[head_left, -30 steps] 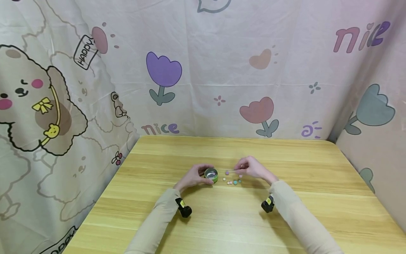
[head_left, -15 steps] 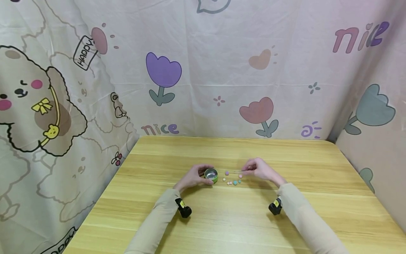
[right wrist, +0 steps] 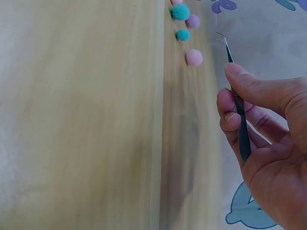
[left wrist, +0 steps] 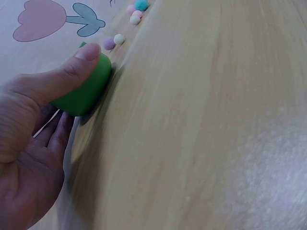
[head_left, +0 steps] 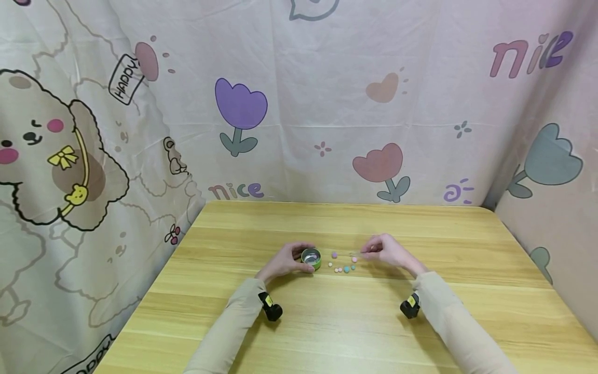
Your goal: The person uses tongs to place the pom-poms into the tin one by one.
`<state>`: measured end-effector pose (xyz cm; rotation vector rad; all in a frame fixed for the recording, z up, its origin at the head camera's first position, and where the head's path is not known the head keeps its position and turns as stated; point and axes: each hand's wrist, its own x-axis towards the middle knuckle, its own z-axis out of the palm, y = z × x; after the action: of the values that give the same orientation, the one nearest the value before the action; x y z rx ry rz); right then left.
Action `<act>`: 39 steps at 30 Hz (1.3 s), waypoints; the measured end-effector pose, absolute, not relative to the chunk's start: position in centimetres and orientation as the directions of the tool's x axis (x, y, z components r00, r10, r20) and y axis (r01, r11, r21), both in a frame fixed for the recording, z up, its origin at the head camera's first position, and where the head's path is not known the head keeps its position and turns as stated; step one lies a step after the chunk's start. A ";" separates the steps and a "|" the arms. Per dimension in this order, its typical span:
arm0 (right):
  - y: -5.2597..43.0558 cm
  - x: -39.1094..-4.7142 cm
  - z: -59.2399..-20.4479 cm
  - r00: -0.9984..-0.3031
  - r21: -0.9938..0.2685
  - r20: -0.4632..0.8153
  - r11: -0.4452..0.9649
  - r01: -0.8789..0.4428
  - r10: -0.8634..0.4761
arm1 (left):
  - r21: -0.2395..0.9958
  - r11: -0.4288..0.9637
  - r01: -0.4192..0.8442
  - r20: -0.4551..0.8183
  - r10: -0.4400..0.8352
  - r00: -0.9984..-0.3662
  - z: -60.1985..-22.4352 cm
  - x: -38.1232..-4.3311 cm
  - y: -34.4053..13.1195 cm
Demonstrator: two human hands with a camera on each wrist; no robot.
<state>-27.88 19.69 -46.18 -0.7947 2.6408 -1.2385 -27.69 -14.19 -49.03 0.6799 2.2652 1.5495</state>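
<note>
Tweezers of dark metal (right wrist: 242,120), pinched in the right hand (head_left: 385,251), are pointing to nine o'clock. One fuzzy pink ball (right wrist: 194,57) is lying nearer that hand, at eight o'clock. The left hand (head_left: 286,259) is holding a round green tin (left wrist: 87,96).

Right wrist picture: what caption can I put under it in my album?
A right hand holds tweezers near pink, teal and purple balls on the table.

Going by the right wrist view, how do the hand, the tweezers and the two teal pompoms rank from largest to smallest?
1. Right hand
2. Tweezers
3. Upper teal pompom
4. Lower teal pompom, clearly smaller
</note>
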 end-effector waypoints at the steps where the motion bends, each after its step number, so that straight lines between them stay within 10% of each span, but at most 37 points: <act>1: 19.8 -27.9 -46.2 -0.854 -0.745 0.113 0.526 -0.411 -0.508 | 0.931 0.300 0.206 0.009 0.547 -0.837 -49.1 -27.7 -14.2; 39: 20.5 -27.7 -47.6 -0.889 -0.782 0.023 0.546 -0.301 -0.456 | 0.927 0.307 0.217 0.015 0.548 -0.836 -49.3 -27.8 -14.2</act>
<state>-27.65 20.52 -47.56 -0.6430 2.5979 -1.2601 -27.83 -14.20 -49.26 0.6914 2.2748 1.5400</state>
